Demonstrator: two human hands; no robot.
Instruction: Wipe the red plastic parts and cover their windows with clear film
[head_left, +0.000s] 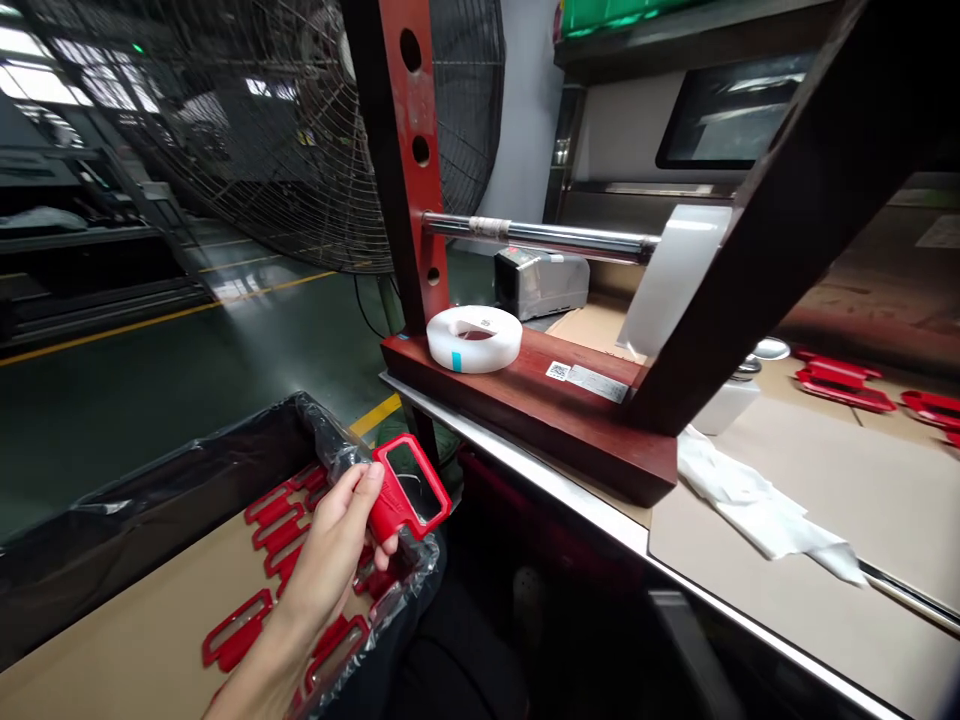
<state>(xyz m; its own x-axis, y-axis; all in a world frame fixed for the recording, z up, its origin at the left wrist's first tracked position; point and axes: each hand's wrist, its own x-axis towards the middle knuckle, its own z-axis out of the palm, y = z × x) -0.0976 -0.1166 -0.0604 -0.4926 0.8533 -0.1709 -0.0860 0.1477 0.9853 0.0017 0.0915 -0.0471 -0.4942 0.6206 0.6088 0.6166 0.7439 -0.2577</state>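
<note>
- The workbench (757, 480) stood on the right, beige sheeting over its top, with a crumpled white wipe (772, 508) beside the stand.
- The wire-caged fan (255, 130) filled the upper left.
- The black-lined bin (172, 490) stood at lower left; on brown cardboard (90, 620) inside it lay several red frames (240, 642), gathered toward the right side, some hidden by the forearm.
- The dark-red stand (585, 440) sat on the workbench edge, a translucent tape roll (480, 352) with a blue tab lying flat on its base.
- The left hand (336, 535) had its thumb clamped on the solid end of a red windowed frame, fingers curled beneath; the right hand was out of view, so its fingers could not be told.
- That held frame (387, 508) was tilted above the bin's right edge, clear of the stand. Good handling seemed to call for a firm pinch on the solid end, thin window bars unsqueezed, and clearance from the loose liner.
</note>
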